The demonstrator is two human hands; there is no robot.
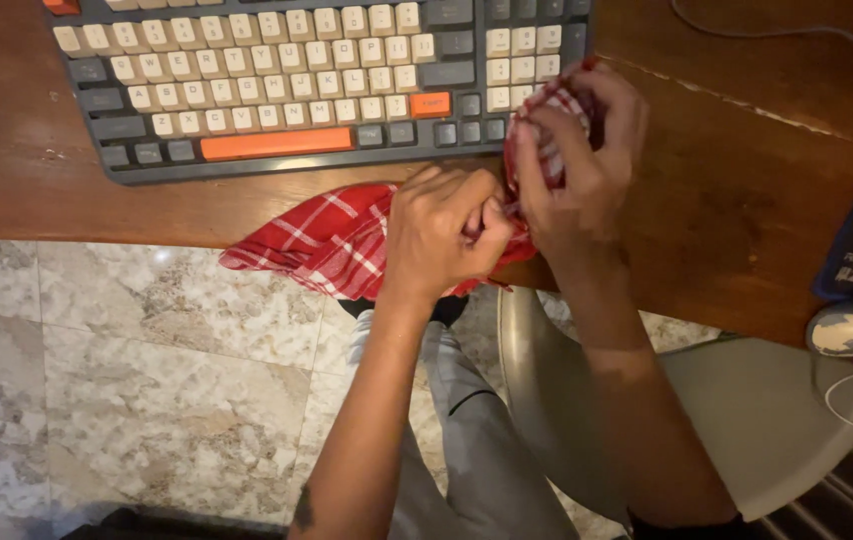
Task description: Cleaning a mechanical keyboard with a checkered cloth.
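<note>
- Left hand (444, 232) is clenched on a bunched fold of the red checked cloth (332, 240) at the edge of the wooden counter (737, 190)
- Right hand (577, 165) grips the cloth's raised end, just beside the keyboard (297, 80)
- The cloth's loose part overhangs the counter edge

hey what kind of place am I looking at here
Probably a home desk or workstation: a wooden desk with a computer keyboard, a chair seat and marble-patterned floor tiles below.
</note>
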